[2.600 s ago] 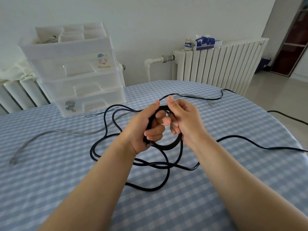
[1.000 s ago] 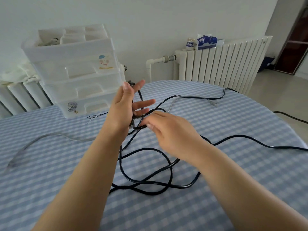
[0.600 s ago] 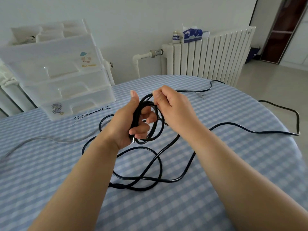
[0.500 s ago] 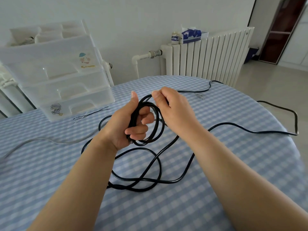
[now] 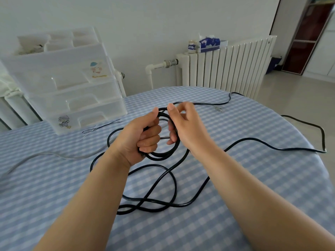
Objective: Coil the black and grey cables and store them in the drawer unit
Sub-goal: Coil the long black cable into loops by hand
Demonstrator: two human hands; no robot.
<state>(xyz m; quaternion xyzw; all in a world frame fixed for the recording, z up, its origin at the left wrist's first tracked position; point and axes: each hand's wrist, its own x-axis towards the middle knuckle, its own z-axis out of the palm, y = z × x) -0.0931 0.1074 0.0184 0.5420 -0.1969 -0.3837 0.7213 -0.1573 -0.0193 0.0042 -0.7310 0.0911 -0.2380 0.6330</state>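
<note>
My left hand (image 5: 139, 136) grips a small coil of the black cable (image 5: 164, 154) above the table, fingers curled through its loops. My right hand (image 5: 183, 124) holds the same coil from the right side, thumb up and fingers round the strands. The rest of the black cable lies in loose loops on the cloth below my wrists and runs off to the right edge. The grey cable (image 5: 45, 155) lies stretched across the left of the table. The translucent drawer unit (image 5: 72, 91) stands at the back left, its drawers shut.
The round table (image 5: 253, 178) carries a blue checked cloth. A thin dark wire (image 5: 101, 126) lies in front of the drawer unit. A white radiator (image 5: 226, 67) with a tissue box (image 5: 210, 43) stands behind the table. Open floor lies to the right.
The view has shifted slightly. Both hands stay on the black coil; my right hand has closed in against it and the loose cable on the right has been drawn nearer.
</note>
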